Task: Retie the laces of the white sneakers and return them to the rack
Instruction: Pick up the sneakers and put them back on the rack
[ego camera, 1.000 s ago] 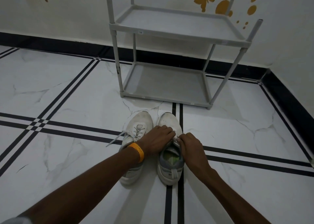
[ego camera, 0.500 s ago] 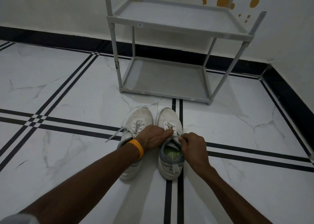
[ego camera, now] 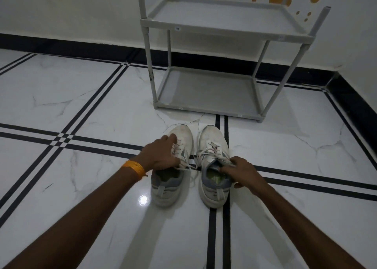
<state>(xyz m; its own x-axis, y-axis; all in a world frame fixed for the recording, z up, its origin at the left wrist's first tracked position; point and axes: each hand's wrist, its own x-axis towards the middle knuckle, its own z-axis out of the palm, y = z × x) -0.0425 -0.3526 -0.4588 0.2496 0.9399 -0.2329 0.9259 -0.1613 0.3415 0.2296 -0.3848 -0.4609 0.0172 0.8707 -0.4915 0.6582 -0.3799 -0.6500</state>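
White marble floor [ego camera: 81, 109] with black inlay lines, white wall behind with orange decals. Places noted relative to the pair of white sneakers [ego camera: 189, 162], near to far.

Nearest me: both forearms reach forward to the pair. Orange band [ego camera: 134, 167] on my left wrist.

Sneakers stand side by side on the floor, heels toward me, toes pointing away at the rack. Long axes run straight front to back, roughly along the black floor stripe under the right sneaker [ego camera: 214, 166].

My left hand [ego camera: 161, 154] lies on the left sneaker [ego camera: 173, 162], palm over the tongue and eyelets, fingers spread toward the toe. Grip loosely curled over the laces; I cannot tell whether a lace is actually pinched. Loose lace ends trail from under this hand into the gap between the shoes.

My right hand [ego camera: 242, 172] sits at the collar of the right sneaker, fingers curled at the edge of the opening, apparently grasping the collar. Its laces [ego camera: 210, 150] look crossed and gathered, possibly tied.

Beyond the toes: grey two-tier rack [ego camera: 206, 105], both shelves bare, lower shelf just past the toes and slightly right.

Judgement: left lace is probably the step in hand. Each hand is already on its own shoe; the carry to the rack runs straight ahead along the shoe axes.
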